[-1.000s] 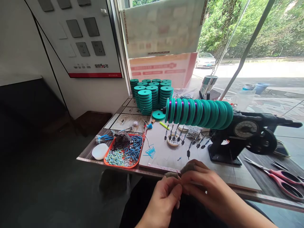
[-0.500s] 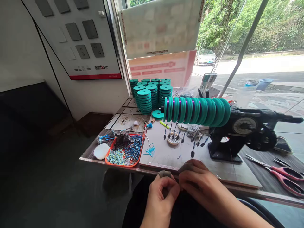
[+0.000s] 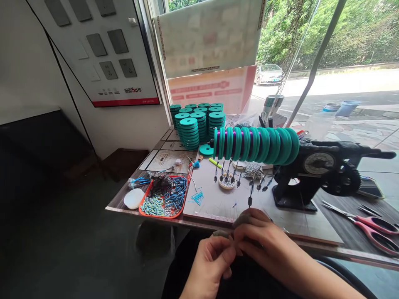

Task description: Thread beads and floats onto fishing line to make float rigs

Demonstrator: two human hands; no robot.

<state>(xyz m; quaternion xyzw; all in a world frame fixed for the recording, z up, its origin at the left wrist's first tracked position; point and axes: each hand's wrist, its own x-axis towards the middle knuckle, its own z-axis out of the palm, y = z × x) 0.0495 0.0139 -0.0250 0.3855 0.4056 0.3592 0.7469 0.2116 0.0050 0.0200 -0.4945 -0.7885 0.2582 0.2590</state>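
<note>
My left hand (image 3: 215, 257) and my right hand (image 3: 260, 234) meet just off the table's front edge, above my dark-clothed lap. Both are closed in a pinch with fingertips almost touching; whatever lies between them is too small or hidden to make out. Greyish wraps cover a finger on each hand. Just above my right hand dangles a small dark rig piece (image 3: 250, 201). Behind it, a row of teal foam spools (image 3: 255, 145) sits on the shaft of a black hand-cranked winder (image 3: 318, 166). Several similar dark pieces hang beneath the spools, over a round dish of beads (image 3: 227, 182).
An orange-red tray (image 3: 163, 197) of small blue, green and dark parts stands left, beside a white round lid (image 3: 134, 198). Stacked teal spools (image 3: 189, 133) stand at the back. Pink-handled scissors (image 3: 370, 228) lie right. Teal scraps (image 3: 197, 197) lie on the board (image 3: 212, 209).
My left hand has dropped slightly and turned, its wrapped finger now lower. My right hand stays nearly in place, still pinched. The view has shifted slightly.
</note>
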